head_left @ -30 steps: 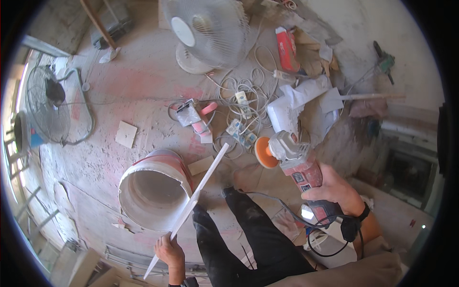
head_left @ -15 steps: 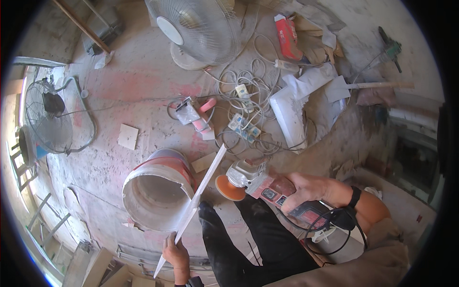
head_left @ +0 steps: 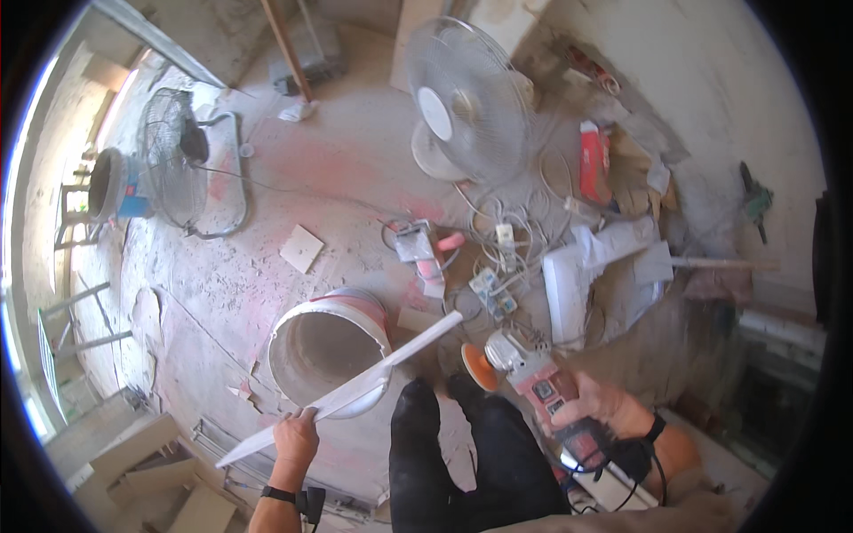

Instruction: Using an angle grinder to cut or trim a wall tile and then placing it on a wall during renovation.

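A long white strip slants across the mouth of a white bucket. My left hand is closed on the strip's lower part, near the bucket's lower left. My right hand grips a red and grey angle grinder, whose orange disc points left, a short way below and right of the strip's upper end. The grinder's black cord hangs by my right wrist. My legs in dark trousers are below, between my hands.
Two fans stand farther off. Tangled cables with power strips, a pink-handled tool, a red bag and white wrappings litter the dusty floor. A ladder is at left, board offcuts lower left, a green tool far right.
The view has shifted, so the surroundings sit lower and rightward. The grinder has dropped from its earlier raised position. The strip now lies less steeply, with my left hand higher.
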Available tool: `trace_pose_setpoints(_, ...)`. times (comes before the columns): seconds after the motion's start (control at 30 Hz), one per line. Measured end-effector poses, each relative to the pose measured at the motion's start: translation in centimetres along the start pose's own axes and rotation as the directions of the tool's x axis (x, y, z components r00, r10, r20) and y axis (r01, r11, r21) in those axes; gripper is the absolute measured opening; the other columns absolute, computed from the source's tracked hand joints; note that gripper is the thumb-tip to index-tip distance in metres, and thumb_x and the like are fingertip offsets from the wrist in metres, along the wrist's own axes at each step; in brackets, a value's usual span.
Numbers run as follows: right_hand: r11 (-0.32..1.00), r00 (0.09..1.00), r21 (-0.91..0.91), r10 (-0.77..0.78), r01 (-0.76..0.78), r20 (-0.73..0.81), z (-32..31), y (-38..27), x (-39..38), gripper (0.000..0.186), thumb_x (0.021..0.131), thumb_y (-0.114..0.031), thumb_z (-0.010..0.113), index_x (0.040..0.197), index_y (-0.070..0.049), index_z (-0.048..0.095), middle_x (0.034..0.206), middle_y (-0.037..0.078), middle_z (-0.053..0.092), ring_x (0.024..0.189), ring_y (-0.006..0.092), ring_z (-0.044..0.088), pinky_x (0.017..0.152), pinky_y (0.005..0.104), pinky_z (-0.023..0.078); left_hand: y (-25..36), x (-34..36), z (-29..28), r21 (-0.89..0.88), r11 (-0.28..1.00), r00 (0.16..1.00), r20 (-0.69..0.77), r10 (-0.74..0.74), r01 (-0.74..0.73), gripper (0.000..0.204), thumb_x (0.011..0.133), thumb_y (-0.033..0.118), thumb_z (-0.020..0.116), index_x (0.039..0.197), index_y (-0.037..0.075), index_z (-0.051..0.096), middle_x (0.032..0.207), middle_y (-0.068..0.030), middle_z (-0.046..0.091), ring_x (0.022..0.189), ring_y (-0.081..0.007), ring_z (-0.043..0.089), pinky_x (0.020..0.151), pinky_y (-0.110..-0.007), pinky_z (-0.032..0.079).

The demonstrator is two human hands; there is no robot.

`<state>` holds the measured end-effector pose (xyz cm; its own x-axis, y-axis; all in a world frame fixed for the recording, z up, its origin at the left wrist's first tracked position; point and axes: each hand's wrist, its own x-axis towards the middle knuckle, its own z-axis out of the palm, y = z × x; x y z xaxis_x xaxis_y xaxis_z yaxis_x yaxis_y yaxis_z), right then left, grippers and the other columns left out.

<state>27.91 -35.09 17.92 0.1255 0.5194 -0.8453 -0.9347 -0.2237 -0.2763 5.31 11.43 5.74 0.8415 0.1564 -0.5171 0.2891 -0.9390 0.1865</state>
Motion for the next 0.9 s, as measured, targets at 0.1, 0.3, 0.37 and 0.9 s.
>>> trace_pose_setpoints(0.1,0.999,0.999,0.007,0.043,-0.043,0.008,1.1,-0.9,0.9,0.058,0.074,-0.020,0.082,0.124,-0.001,0.058,0.095,0.006,0.064,0.084,0.0151,0.067,0.079,0.0306,0.055,-2.1,0.9,1.9,0.001,1.000,0.999,-0.037,0.007,-0.007,0.017,0.086,0.008,0.060,0.097,0.011,0.073,0.088,-0.0123,0.071,0.084,-0.0361,0.068,0.076,-0.047,0.053)
trace_pose_setpoints(0.3,0.997,0.973,0.035,0.053,-0.062,0.224,-0.3,0.7,6.8,0.052,0.075,-0.017,0.079,0.121,-0.001,0.059,0.096,0.011,0.067,0.082,0.0225,0.069,0.077,0.0382,0.059,-0.7,2.4,1.6,0.027,0.997,0.997,-0.028,-0.073,0.074,0.013,0.084,0.007,0.061,0.088,0.013,0.071,0.088,-0.0076,0.072,0.089,-0.0304,0.069,0.079,-0.045,0.049)
trace_pose_setpoints(0.37,0.993,0.960,0.055,0.086,-0.104,0.267,-0.7,1.4,9.1,0.050,0.076,-0.018,0.078,0.120,-0.001,0.059,0.096,0.011,0.067,0.082,0.0225,0.069,0.076,0.0381,0.059,0.0,1.1,1.5,0.063,0.993,0.994,-0.041,-0.099,0.102,0.014,0.083,0.007,0.062,0.089,0.014,0.072,0.088,-0.0062,0.072,0.090,-0.0288,0.068,0.082,-0.044,0.047)
trace_pose_setpoints(0.9,0.981,0.915,-0.191,0.113,-0.040,0.388,1.5,0.4,18.3,0.031,0.080,-0.020,0.078,0.101,-0.004,0.061,0.081,0.004,0.060,0.068,0.0139,0.061,0.065,0.0335,0.057,0.6,0.2,3.7,0.085,0.966,0.957,-0.185,-0.224,0.242,0.015,0.078,0.007,0.064,0.086,0.016,0.074,0.087,-0.0039,0.073,0.093,-0.0256,0.068,0.089,-0.042,0.044)
